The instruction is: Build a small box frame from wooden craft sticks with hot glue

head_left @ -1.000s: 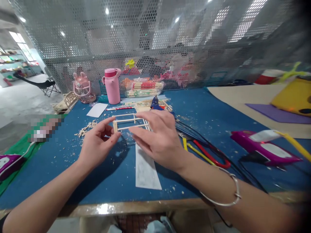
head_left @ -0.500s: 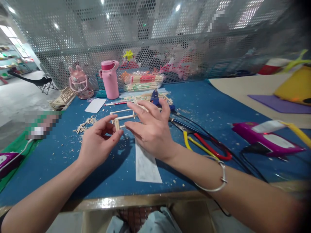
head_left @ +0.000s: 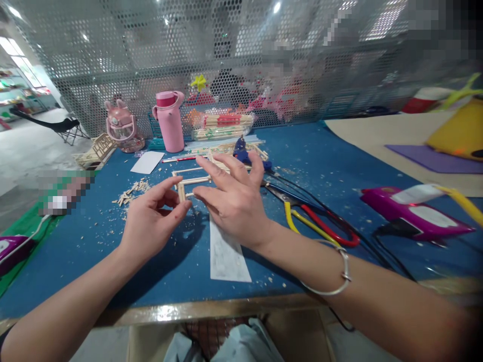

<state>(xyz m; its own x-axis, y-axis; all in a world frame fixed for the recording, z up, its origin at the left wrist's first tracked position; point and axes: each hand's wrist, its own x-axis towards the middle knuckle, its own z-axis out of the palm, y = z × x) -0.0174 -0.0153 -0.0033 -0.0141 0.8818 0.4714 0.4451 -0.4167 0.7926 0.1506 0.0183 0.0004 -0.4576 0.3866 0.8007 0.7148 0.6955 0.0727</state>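
A small frame of pale wooden sticks (head_left: 192, 180) is held above the blue table between my two hands. My left hand (head_left: 153, 213) pinches its near left corner post, with the thumb below and the index finger on top. My right hand (head_left: 234, 198) is bent over the right part of the frame. Its thumb tip meets the end of a short stick, its other fingers arch over the far side, and part of the frame is hidden behind them. A strip of white paper (head_left: 228, 256) lies under my right hand.
Stick offcuts (head_left: 134, 191) lie left. Pliers with red and yellow handles (head_left: 320, 223), a blue glue gun (head_left: 241, 151) and a purple device (head_left: 415, 213) lie right. Behind stand a pink bottle (head_left: 169, 123), a pink jug (head_left: 123, 128), bagged sticks (head_left: 226, 123) and a perforated metal screen (head_left: 151, 55).
Hardly anything differs. Both hands keep the same hold on the stick frame, and the whole view has shifted very slightly.
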